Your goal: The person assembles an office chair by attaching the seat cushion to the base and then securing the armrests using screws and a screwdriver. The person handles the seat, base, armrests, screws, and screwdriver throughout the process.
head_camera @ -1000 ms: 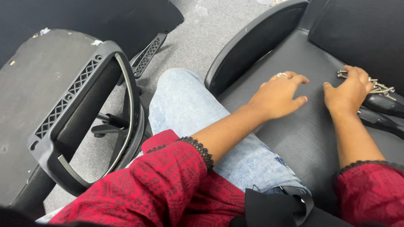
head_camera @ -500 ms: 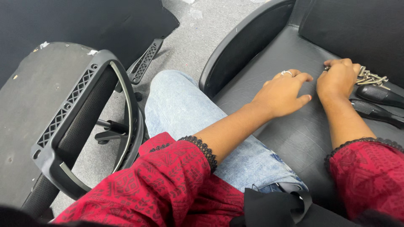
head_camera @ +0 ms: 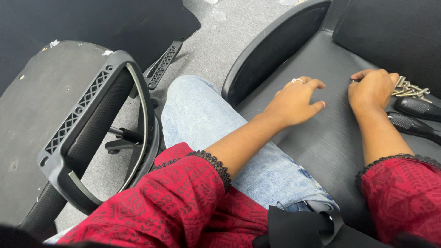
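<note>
My left hand [head_camera: 296,101], with a ring on one finger, rests flat on the black leather chair seat [head_camera: 321,138] with its fingers apart and holds nothing. My right hand [head_camera: 372,89] lies on the same seat further right, fingers curled in on a small dark metal piece, which looks like a screw, at its fingertips. Just right of that hand lies a pile of several silver screws [head_camera: 410,88]. Two black tool handles [head_camera: 415,108] lie below the pile, close to my right wrist. Both sleeves are red with black lace cuffs.
The seat's curved black armrest [head_camera: 271,50] rises left of my left hand. My knee in light blue jeans [head_camera: 202,119] is between two chairs. A black plastic chair frame with a lattice arm [head_camera: 87,119] lies at left on the grey carpet [head_camera: 220,41].
My right hand has drawn back to the left off the screw pile with its fingers closed. My left hand has hardly moved on the seat.
</note>
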